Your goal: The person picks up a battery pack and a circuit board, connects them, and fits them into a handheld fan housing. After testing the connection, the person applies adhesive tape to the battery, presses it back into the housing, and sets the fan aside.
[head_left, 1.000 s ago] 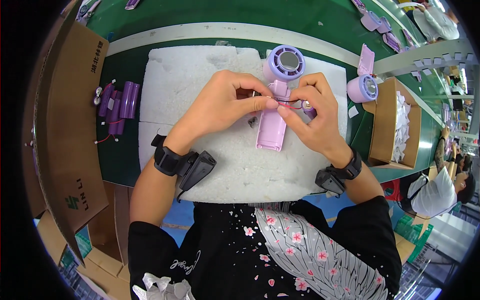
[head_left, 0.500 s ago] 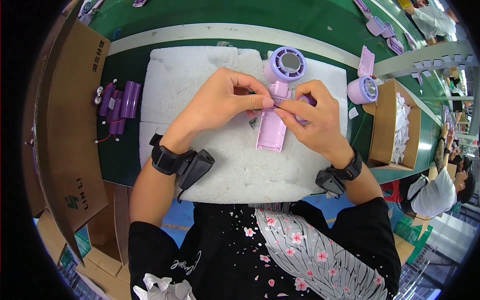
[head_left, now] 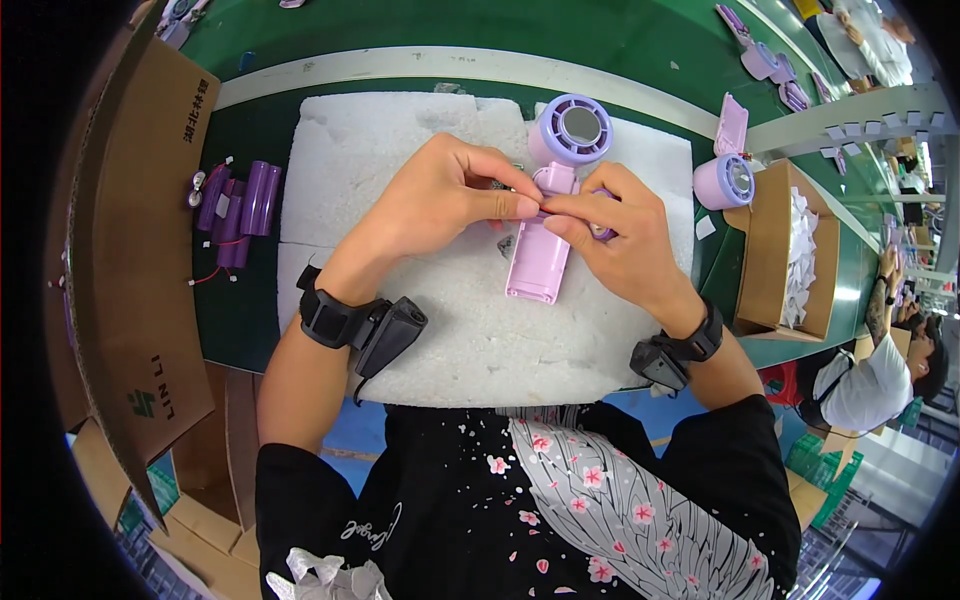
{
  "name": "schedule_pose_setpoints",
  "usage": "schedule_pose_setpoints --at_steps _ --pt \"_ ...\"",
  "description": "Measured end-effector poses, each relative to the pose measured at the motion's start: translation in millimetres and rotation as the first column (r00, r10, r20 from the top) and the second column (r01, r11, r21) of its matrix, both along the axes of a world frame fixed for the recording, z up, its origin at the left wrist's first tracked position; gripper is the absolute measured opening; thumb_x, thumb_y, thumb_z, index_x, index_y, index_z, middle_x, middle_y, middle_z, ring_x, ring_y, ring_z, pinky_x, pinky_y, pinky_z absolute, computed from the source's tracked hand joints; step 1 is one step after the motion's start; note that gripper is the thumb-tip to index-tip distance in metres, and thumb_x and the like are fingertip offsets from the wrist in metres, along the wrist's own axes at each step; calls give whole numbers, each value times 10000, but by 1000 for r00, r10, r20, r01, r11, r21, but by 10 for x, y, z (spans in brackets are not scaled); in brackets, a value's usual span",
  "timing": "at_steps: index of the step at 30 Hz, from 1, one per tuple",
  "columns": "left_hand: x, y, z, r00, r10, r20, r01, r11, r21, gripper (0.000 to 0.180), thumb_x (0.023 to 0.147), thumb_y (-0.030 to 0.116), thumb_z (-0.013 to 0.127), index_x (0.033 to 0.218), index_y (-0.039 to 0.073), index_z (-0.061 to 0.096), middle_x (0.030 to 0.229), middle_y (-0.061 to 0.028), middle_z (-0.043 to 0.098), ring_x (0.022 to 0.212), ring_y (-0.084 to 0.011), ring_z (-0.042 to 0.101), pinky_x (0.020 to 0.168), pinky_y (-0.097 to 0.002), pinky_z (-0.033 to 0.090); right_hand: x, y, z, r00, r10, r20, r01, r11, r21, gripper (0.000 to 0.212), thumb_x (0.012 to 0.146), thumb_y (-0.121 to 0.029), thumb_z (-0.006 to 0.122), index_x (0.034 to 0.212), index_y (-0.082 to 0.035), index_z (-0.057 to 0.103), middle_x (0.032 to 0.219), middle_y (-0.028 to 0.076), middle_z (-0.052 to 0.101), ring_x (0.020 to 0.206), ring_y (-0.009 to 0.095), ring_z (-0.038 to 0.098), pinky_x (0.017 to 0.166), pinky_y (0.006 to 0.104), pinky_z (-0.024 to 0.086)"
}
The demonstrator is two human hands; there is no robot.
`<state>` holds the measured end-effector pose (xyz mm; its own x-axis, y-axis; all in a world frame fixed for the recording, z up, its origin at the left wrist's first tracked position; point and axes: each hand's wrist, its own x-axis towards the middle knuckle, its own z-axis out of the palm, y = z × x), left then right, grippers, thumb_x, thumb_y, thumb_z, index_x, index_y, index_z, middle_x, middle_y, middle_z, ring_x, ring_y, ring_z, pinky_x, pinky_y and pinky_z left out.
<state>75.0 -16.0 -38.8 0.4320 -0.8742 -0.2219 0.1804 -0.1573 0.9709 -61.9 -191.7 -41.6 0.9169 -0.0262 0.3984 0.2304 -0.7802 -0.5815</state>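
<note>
A handheld fan with a round purple head (head_left: 571, 130) lies on the white foam pad (head_left: 440, 330), its pink handle shell (head_left: 538, 262) open toward me. My left hand (head_left: 440, 195) pinches thumb and forefinger together at the neck of the handle; what lies between the tips is too small to make out. A bit of green circuit board shows behind those fingers. My right hand (head_left: 625, 235) brings its thumb and forefinger to the same spot, fingertips almost meeting the left ones. Under its curled fingers sits a purple battery cell (head_left: 603, 229), partly hidden.
Several purple battery cells with wires (head_left: 238, 210) lie left of the pad, beside a tall cardboard box (head_left: 150, 250). On the right stand another purple fan (head_left: 724, 181) and a carton (head_left: 760, 250) of white pieces. A conveyor (head_left: 400, 30) with fan parts runs behind; a co-worker (head_left: 870, 385) sits far right.
The handle shell has shifted slightly left, its near end swinging a little. My right forefinger has straightened toward the left fingertips. Parts on the conveyor have moved right.
</note>
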Motion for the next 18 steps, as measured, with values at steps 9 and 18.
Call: schedule_pose_setpoints --at_steps 9,18 --pt "5 -4 -43 997 -40 67 45 996 -72 178 804 41 736 978 -1 737 849 -54 690 716 -99 600 666 -237 494 2 0 -34 996 -12 -84 29 977 210 123 764 -45 750 886 -50 733 787 56 541 690 155 537 583 265 408" --pt "29 9 26 998 -60 22 62 996 -63 369 750 -106 720 1085 6 614 982 -45 644 883 -94 608 784 -240 514 -2 -11 -29 1000 11 -19 -9 991 135 102 755 -31 748 851 -33 716 791 58 538 690 160 539 582 267 411"
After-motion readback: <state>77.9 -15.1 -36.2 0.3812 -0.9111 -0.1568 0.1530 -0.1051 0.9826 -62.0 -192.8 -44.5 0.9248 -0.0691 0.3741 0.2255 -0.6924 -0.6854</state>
